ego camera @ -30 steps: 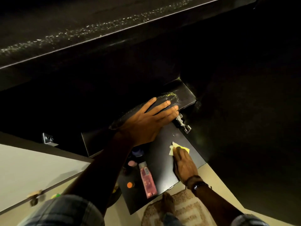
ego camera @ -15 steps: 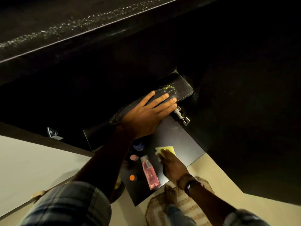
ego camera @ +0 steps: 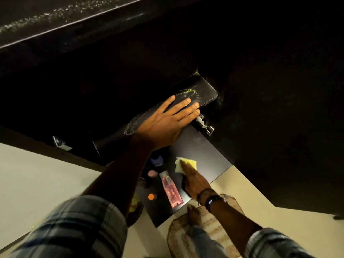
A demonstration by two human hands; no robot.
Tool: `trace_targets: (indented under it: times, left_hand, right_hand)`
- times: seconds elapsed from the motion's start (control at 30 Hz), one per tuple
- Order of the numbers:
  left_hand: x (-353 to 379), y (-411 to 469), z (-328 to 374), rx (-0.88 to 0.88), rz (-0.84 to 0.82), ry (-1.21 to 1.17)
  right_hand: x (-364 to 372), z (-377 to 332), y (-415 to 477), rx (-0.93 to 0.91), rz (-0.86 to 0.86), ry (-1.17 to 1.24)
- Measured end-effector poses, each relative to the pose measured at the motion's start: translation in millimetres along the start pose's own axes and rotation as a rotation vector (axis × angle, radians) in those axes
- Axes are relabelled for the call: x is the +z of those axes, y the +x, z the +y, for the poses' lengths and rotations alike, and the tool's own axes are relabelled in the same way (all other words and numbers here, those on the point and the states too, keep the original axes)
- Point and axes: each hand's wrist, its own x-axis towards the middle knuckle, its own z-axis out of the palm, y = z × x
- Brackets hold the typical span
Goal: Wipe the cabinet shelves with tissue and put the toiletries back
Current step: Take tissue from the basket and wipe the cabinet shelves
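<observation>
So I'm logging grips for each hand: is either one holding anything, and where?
The right hand presses a yellow tissue under its fingertips onto the lower shelf. The left hand lies flat, holding nothing.

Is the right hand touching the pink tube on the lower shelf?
Apart. The head view shows a dark strip of shelf between the right hand, which presses the yellow tissue, and the pink tube lying to its left.

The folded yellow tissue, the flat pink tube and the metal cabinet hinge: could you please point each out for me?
Folded yellow tissue (ego camera: 190, 162), head view, on its exposed yellow upper fold.
Flat pink tube (ego camera: 171, 192), head view, on the middle of its body.
Metal cabinet hinge (ego camera: 203, 124), head view, on its silver arm.
</observation>
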Motion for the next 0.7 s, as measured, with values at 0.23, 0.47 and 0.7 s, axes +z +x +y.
trace_targets:
  times: [0.23, 0.47, 0.7]
  left_hand:
    - [1.8, -1.1, 0.5, -0.001, 0.028, -0.026]
    - [-0.2, -0.2, -1.7, -0.01, -0.009, -0.036]
    - [3.0, -0.2, -1.6, -0.019, 0.014, -0.039]
  right_hand:
    - [-2.9, 36.3, -71.8, 0.007, -0.014, -0.321]
    - [-19.6, -4.6, 6.0, 0.049, 0.109, -0.143]
    - [-0.1, 9.3, -46.0, 0.012, -0.03, -0.251]
